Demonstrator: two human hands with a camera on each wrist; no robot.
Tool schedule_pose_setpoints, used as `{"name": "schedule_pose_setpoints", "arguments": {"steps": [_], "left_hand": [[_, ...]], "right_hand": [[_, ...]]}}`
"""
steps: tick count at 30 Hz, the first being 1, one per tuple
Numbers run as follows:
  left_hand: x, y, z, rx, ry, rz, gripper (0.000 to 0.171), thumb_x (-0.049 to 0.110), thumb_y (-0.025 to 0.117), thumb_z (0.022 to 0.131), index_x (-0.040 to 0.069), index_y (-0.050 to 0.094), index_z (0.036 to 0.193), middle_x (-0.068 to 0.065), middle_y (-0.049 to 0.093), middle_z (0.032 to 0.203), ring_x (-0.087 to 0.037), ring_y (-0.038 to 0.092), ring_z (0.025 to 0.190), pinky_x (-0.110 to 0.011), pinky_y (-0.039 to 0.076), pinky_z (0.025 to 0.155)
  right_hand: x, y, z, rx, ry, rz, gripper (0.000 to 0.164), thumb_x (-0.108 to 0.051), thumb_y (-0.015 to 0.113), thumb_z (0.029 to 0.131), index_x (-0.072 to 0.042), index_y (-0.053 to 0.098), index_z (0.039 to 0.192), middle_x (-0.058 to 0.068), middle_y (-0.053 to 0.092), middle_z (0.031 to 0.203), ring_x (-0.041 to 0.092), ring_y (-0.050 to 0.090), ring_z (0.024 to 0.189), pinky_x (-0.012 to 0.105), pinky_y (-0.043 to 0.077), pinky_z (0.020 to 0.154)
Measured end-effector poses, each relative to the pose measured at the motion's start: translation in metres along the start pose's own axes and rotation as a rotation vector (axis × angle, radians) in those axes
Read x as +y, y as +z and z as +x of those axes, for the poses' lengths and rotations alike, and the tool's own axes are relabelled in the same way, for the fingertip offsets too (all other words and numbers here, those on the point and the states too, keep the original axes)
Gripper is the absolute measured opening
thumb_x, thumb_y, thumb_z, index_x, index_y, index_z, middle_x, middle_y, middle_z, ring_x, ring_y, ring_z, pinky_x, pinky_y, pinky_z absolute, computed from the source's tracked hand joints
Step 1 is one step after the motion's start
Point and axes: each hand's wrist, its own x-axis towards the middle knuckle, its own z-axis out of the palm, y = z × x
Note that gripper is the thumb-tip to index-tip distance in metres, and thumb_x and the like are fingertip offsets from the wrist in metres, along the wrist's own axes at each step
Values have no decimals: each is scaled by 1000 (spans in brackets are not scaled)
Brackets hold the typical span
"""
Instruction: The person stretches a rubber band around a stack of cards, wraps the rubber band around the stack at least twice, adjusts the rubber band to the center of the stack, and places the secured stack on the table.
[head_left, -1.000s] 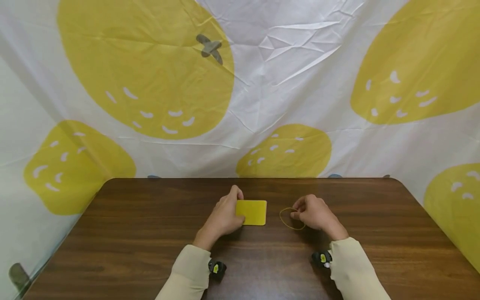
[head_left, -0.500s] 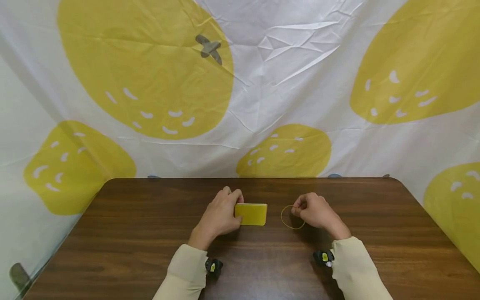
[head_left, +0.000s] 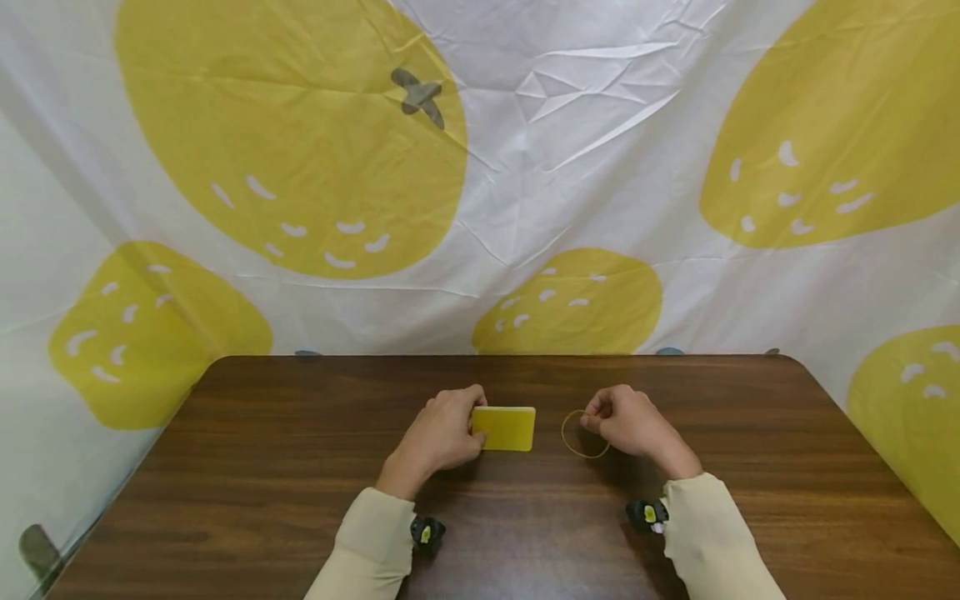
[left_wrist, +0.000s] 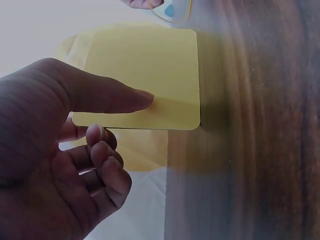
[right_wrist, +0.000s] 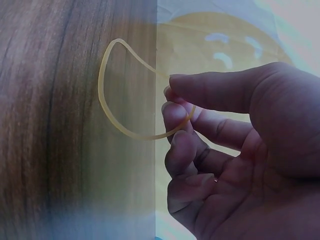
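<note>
My left hand [head_left: 438,429] pinches a yellow card [head_left: 506,429] with rounded corners at its left end. In the left wrist view the thumb lies flat across the card's face [left_wrist: 150,65], and the other fingers are curled below and behind it. A pale strip runs along its top edge; I cannot tell whether it is one card or a stack. To the right, my right hand [head_left: 630,421] pinches a thin yellow rubber band [head_left: 564,437] between thumb and fingertips. The band hangs as an open loop [right_wrist: 102,90] toward the card, apart from it.
Both hands are over a dark brown wooden table [head_left: 247,467]. Behind it hangs a white cloth [head_left: 517,200] printed with large yellow fruits. A small black camera sits on each wrist, below light sleeves [head_left: 371,533].
The left hand has shifted slightly left and tipped the card, so its face looks shorter and its pale top edge shows. The right hand and rubber band have barely moved.
</note>
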Motion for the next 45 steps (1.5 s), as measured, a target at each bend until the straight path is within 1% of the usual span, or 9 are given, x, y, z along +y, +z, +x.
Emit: {"name": "schedule_pose_setpoints", "arguments": {"steps": [6,15,22,25,28,32,37,41,45], "left_hand": [[-1,2,0,4,12,-28,15,6,73,85,10,61,94,2,48,67,-12,45,58,-27,39,54],[-4,1,1,-57,38,-65,11,6,73,88,8,63,91,1,47,67,-12,43,58,-25,36,53],[-6,1,1,-96,52,-92,10,6,73,89,6,63,92,1,48,69,-12,43,58,-24,35,54],[-6,2,1,-103,48,-111,13,8,73,90,7,61,88,1,48,69,-12,43,60,-25,35,55],[-6,3,2,-94,52,-118,19,8,74,90,9,57,81,2,46,68,-12,43,61,-24,35,56],[-7,-1,3,-61,89,-143,26,5,76,88,8,53,76,2,44,67,-12,43,61,-24,36,57],[-6,-8,3,-46,105,-235,27,2,76,87,7,52,76,1,45,69,-11,44,63,-23,36,58],[-4,-13,2,-27,121,-288,23,2,74,87,7,54,77,2,48,69,-10,44,63,-22,37,58],[-3,-18,1,3,148,-332,22,2,74,86,7,55,77,2,49,69,-11,44,63,-22,38,59]], "right_hand": [[-2,-3,-1,10,-33,28,12,-14,70,95,-6,71,87,0,66,78,15,56,68,33,48,62],[-3,-10,1,86,-101,191,13,-16,69,98,-4,71,93,3,65,83,18,56,75,32,47,65],[-7,-16,-2,99,-84,335,21,-21,67,100,0,69,102,11,67,90,26,59,80,33,51,68],[-10,-20,-4,116,-57,463,26,-25,65,101,1,68,105,11,67,93,23,58,81,33,51,70],[-12,-23,-5,139,-64,701,23,-25,63,103,-3,69,103,5,67,91,17,54,76,27,48,67],[-12,-27,-5,128,-238,1064,26,-16,49,109,-4,71,105,2,71,92,12,54,71,22,42,61],[-12,-30,-6,56,-495,1299,36,0,35,109,2,71,112,9,72,97,13,55,69,24,32,57],[-14,-29,-8,72,-539,1340,31,4,43,106,0,71,119,5,71,85,11,58,67,19,38,54],[-17,-29,-11,107,-518,1226,34,8,50,102,-2,66,130,-3,64,71,7,56,65,19,43,58]]}}
